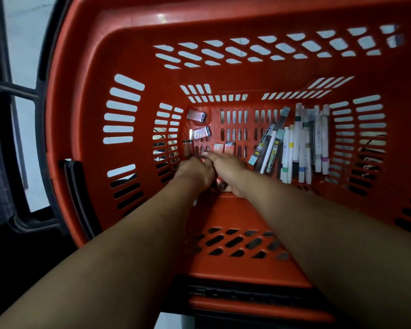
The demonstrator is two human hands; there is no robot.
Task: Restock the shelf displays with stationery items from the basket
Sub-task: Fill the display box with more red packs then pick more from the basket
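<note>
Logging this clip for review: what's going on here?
A person has both arms down in a red basket. The left hand and right hand meet at the small wrapped packs on the left of its floor; their exact grip is hidden. A pile of pens and markers lies untouched on the right.

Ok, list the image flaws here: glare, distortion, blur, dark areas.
Head view: the wide-angle lens bows the red slotted plastic basket outward; a pale glare patch sits on its far rim; the bottom-left corner is nearly black; the small wrapped packets near the left hand and right hand look soft.
</note>
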